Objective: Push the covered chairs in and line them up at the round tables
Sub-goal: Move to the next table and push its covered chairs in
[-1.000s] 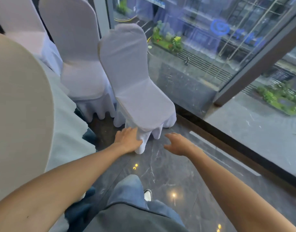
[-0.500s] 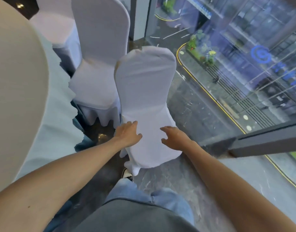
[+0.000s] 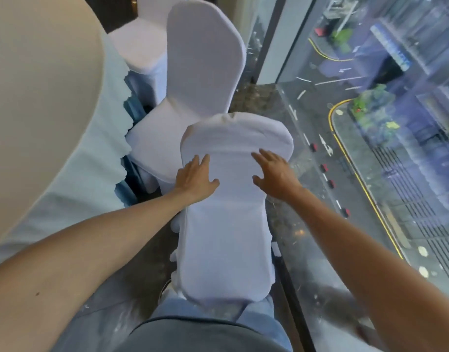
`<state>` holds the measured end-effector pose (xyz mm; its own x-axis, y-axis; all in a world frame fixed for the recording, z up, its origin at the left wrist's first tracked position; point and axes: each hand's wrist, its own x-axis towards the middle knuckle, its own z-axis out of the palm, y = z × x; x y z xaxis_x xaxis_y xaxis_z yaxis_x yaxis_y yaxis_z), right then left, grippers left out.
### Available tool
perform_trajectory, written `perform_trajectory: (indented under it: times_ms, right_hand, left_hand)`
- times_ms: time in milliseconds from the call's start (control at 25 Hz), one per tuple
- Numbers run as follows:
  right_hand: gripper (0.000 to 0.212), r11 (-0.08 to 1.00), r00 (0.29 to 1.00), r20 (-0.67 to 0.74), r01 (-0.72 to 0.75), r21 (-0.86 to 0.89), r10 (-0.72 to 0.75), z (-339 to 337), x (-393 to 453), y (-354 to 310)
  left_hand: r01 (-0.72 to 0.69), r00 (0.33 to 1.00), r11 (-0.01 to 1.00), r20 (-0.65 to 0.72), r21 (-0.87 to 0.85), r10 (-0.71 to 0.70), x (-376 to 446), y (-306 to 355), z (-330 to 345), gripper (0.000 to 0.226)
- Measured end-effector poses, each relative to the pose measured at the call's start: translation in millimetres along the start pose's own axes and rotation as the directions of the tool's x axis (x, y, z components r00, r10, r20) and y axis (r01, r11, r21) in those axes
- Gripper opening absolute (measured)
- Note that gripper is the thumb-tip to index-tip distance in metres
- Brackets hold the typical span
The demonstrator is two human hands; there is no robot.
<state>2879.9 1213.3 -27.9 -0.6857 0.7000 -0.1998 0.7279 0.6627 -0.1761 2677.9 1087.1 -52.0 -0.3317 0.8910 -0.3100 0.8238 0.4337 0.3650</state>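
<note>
A chair in a white cover (image 3: 226, 224) stands right in front of me, its seat against my legs and its backrest top farther away. My left hand (image 3: 193, 177) lies flat on the left side of its backrest, fingers straight. My right hand (image 3: 273, 171) is spread at the backrest's right side, fingers straight; contact is unclear. A second covered chair (image 3: 203, 62) stands just beyond, close to the round table (image 3: 40, 102) with its pale cloth on the left. A third covered chair (image 3: 139, 44) sits farther back.
A floor-to-ceiling glass wall (image 3: 370, 148) runs along the right, a dark frame strip at its foot, with a street far below. The dark marble floor (image 3: 142, 262) shows between the table skirt and the near chair. My jeans fill the bottom edge.
The view has closed in on the near chair, now against my legs. Both hands have moved from its seat front up onto its backrest.
</note>
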Motion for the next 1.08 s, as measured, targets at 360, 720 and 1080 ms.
perform_trajectory:
  times_ms: [360, 720, 1080]
  right_hand:
    - [0.079, 0.996, 0.996, 0.003, 0.085, -0.025, -0.085, -47, 116, 100]
    - [0.045, 0.980, 0.978, 0.126, -0.177, 0.096, 0.164, -23, 130, 110]
    - [0.050, 0.982, 0.982, 0.072, -0.178, 0.068, 0.173, -27, 108, 122]
  left_hand:
    - [0.269, 0.951, 0.918, -0.072, -0.290, -0.302, 76, 104, -22, 0.095]
    - [0.501, 0.825, 0.546, 0.180, -0.672, -0.536, 124, 119, -1, 0.108]
    - [0.508, 0.797, 0.452, 0.201, -0.733, -0.569, 140, 144, 3, 0.124]
